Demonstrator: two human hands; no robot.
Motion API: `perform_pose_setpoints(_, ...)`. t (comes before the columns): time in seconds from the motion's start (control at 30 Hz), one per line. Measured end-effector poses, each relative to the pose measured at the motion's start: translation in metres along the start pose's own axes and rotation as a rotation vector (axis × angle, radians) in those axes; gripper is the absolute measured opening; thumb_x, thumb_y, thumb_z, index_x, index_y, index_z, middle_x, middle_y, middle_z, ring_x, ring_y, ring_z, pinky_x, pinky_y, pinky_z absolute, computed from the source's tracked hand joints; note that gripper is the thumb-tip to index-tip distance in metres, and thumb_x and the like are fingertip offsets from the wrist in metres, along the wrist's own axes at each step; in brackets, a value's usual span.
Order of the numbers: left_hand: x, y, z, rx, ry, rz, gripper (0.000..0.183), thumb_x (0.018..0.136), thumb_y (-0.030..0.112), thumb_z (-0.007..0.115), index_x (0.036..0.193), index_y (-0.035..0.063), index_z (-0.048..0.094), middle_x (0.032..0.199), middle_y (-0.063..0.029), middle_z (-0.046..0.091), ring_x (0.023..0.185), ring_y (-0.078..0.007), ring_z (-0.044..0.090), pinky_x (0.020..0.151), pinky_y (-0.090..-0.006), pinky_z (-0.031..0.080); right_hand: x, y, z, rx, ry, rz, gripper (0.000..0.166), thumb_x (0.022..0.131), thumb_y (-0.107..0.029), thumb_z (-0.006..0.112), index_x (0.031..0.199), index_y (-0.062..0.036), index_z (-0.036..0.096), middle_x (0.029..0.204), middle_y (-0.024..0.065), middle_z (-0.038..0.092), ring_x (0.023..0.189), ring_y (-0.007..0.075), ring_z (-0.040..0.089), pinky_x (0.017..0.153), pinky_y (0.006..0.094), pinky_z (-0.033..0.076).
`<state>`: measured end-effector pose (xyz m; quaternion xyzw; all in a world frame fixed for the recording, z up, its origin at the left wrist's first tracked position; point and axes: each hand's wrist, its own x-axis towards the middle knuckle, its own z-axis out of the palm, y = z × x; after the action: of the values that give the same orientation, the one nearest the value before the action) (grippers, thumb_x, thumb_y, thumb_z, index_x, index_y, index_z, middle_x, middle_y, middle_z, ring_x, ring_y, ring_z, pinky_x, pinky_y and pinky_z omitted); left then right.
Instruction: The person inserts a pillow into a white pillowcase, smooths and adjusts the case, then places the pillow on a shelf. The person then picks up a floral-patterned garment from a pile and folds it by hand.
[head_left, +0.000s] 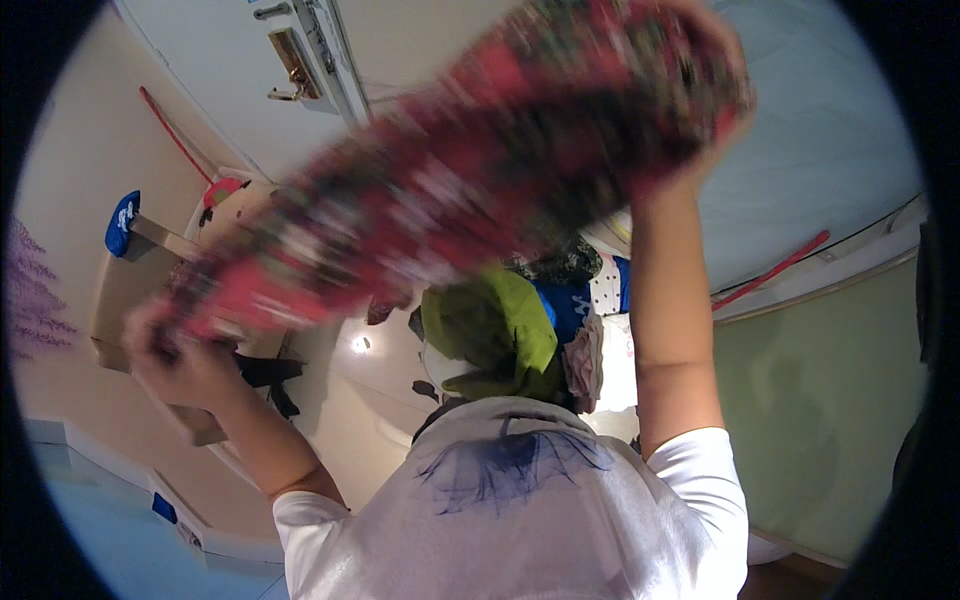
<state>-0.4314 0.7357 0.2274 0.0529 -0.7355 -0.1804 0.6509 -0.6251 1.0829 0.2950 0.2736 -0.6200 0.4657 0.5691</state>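
Note:
A red patterned cloth (450, 165) with dark green and white areas is stretched across the upper view, blurred by motion. My left hand (180, 360) is closed on its lower left end. At the upper right, my right hand (720, 82) grips the other end, its fingers partly hidden by the cloth. Below the cloth, in front of my chest, lies a yellow-green cloth item (487, 330). Beside it are a blue cloth (562, 304), a folded pinkish cloth (583, 360) and a white dotted cloth (606, 289).
A white door with a brass handle (296, 75) is at the upper left. A cardboard box (127, 300) stands at the left with a blue item (122, 223) on its edge. Dark cloth (274, 375) hangs near it. A red rod (772, 270) runs along the right.

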Motion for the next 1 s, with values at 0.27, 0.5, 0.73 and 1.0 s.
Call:
perform_pose_setpoints(0.27, -0.151, 0.064, -0.006, -0.440, -1.208, -0.083, 0.029, 0.060, 0.001, 0.074, 0.087, 0.0057, 0.065, 0.072, -0.0125, 0.059, 0.062, -0.0320, 0.059, 0.055, -0.0351, 0.047, -0.125, 0.048, -0.186, -0.187, -0.611, 0.183, 0.023, 0.064, -0.004, 0.069, 0.087, -0.0033, 0.071, 0.089, 0.0092, 0.069, 0.088, 0.0285, 0.062, 0.082, 0.0379, 0.047)
perform_pose_setpoints(0.5, -0.252, 0.125, 0.021, -0.605, -1.570, -0.071, 0.036, 0.065, 0.005, 0.073, 0.099, 0.0074, 0.063, 0.086, -0.0103, 0.062, 0.077, -0.0319, 0.063, 0.066, -0.0397, 0.052, -0.260, 0.061, -0.344, -0.448, -0.767, 0.571, 0.020, 0.061, 0.003, 0.068, 0.077, -0.0079, 0.070, 0.093, 0.0051, 0.068, 0.095, 0.0280, 0.059, 0.086, 0.0380, 0.045)
perform_pose_setpoints(0.73, -0.288, 0.156, 0.019, -0.622, -1.827, 0.035, 0.026, 0.072, 0.012, 0.072, 0.098, 0.0100, 0.066, 0.092, -0.0087, 0.063, 0.081, -0.0306, 0.064, 0.070, -0.0398, 0.054, -0.337, 0.050, -0.406, -0.600, -0.964, 0.807, 0.019, 0.063, 0.005, 0.068, 0.069, -0.0137, 0.066, 0.118, 0.0042, 0.064, 0.117, 0.0312, 0.052, 0.098, 0.0409, 0.037)
perform_pose_setpoints(1.0, -0.281, 0.181, 0.022, -0.639, -1.693, -0.099, 0.023, 0.073, 0.012, 0.074, 0.095, 0.0085, 0.067, 0.085, -0.0085, 0.064, 0.076, -0.0307, 0.065, 0.067, -0.0391, 0.055, -0.332, 0.058, -0.400, -0.800, -0.788, 0.632, 0.021, 0.060, 0.007, 0.066, 0.071, -0.0107, 0.062, 0.121, 0.0079, 0.061, 0.116, 0.0336, 0.052, 0.096, 0.0405, 0.039)
